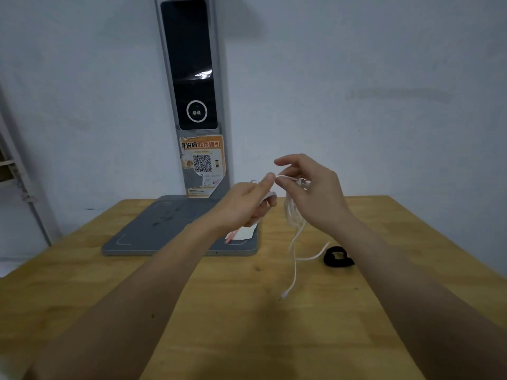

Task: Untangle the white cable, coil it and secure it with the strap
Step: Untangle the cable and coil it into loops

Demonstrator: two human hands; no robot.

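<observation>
Right hand [310,193] is gripping the bundled white cable [295,215] above the table [247,325]; left hand [247,204] is pinching its strand just beside, while the strap [338,257] is lying below, nearer the right.

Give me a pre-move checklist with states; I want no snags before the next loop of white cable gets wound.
1. Left hand pinches the white cable: ok.
2. Right hand holds the gathered loops: ok.
3. Loops free of knots: cannot tell, strands blur together.
4. Loose tail hangs to the table, its connector end lying clear: ok.
5. Black strap within reach beside the tail: ok.
6. Cable fully coiled, ready for strapping: not ok.
</observation>
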